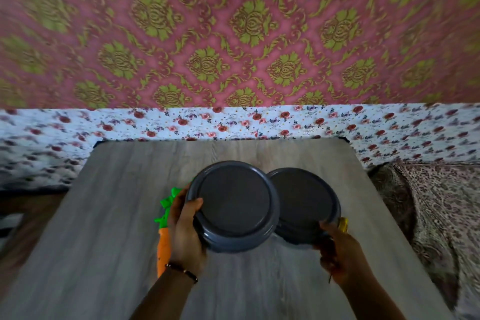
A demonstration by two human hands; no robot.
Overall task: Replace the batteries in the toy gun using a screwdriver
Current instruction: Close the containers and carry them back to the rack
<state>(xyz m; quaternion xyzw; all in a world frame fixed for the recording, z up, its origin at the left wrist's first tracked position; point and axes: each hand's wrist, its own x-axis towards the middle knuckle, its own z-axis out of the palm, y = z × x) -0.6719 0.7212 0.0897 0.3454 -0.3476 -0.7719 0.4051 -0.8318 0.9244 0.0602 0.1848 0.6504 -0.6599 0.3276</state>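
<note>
The left hand [185, 228] grips the near-left rim of a dark grey bowl [232, 205], thumb curled over its upturned base. The right hand [337, 249] grips the near rim of a second grey bowl [309, 205], which the first bowl overlaps. A yellow item [343, 223], possibly the screwdriver handle, shows just right of the second bowl. The toy gun [165, 239], orange with green parts, lies on the wooden table [117, 215] just left of the first bowl, partly hidden by the left hand.
</note>
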